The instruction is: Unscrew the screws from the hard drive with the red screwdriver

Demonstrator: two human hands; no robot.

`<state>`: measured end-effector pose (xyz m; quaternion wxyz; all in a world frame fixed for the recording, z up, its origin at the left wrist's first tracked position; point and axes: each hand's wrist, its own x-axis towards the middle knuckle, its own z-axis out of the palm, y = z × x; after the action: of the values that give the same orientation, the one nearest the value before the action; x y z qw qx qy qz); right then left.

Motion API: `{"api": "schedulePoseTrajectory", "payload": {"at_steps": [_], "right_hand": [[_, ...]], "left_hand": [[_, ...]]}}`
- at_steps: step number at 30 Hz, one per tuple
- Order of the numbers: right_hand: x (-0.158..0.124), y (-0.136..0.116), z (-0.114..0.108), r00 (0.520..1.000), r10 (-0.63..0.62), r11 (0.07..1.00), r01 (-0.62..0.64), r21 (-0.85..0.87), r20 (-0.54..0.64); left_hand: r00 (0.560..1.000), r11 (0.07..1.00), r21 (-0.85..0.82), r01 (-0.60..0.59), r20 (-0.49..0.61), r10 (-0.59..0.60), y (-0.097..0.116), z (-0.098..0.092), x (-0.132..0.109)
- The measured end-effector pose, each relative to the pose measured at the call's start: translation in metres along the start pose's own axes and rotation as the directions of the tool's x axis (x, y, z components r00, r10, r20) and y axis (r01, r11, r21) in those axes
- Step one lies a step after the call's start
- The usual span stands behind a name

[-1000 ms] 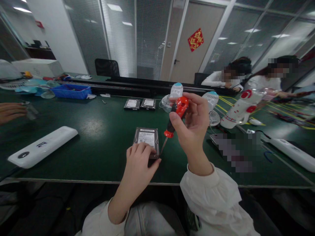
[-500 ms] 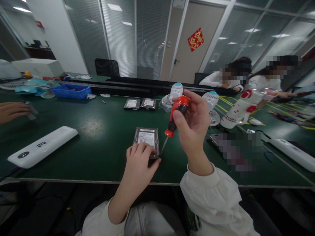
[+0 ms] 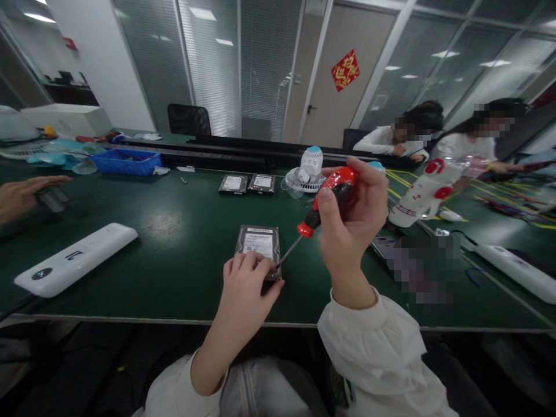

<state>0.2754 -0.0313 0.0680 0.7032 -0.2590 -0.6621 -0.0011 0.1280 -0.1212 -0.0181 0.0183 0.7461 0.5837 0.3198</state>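
A hard drive [image 3: 260,236] with a white label lies flat on the green table. My left hand [image 3: 249,284] grips its near end, fingers on top and thumb at the near right corner, covering part of the label. In my right hand [image 3: 354,214] is a screwdriver [image 3: 328,200] with a red and black handle. Its shaft slants down to the left, and the tip is at the drive's right side by my left fingertips. Whether the tip sits in a screw is too small to tell.
Two more hard drives [image 3: 233,183] lie farther back. Behind my right hand stands a small white fan [image 3: 311,162]. A white device marked 21 [image 3: 78,258] and a blue basket [image 3: 125,162] are left. Another person's hand [image 3: 19,197] reaches in at far left; two people sit at right.
My right hand has moved right, tilting the screwdriver more; its tip shifted from the drive's near right corner up and left onto its right side. The other person's hand at far left rose slightly.
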Motion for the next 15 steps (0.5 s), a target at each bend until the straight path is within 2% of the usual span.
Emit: {"api": "schedulePoseTrajectory", "payload": {"at_steps": [6,8,12,14,15], "right_hand": [[0.004,0.008,-0.009,0.986,-0.142,0.978,0.126,-0.167,-0.085],[0.001,0.008,-0.015,0.979,-0.194,0.963,0.177,-0.205,-0.066],[-0.015,0.003,-0.032,0.943,-0.301,0.914,0.328,-0.238,0.144],[-0.027,0.001,-0.042,0.907,-0.307,0.888,0.382,-0.256,0.289],[-0.034,-0.001,-0.047,0.874,-0.320,0.865,0.427,-0.265,0.365]], "left_hand": [[1.000,0.999,-0.044,0.009,-0.005,-0.009,-0.001,-0.001,0.000],[1.000,0.999,-0.051,0.009,-0.002,-0.009,-0.001,-0.001,0.000],[1.000,0.999,-0.050,0.004,0.002,-0.003,-0.001,-0.001,0.000],[1.000,0.999,-0.047,0.002,0.001,-0.002,-0.001,-0.001,0.000],[1.000,0.999,-0.047,0.002,0.002,-0.002,-0.001,0.000,0.001]]}}
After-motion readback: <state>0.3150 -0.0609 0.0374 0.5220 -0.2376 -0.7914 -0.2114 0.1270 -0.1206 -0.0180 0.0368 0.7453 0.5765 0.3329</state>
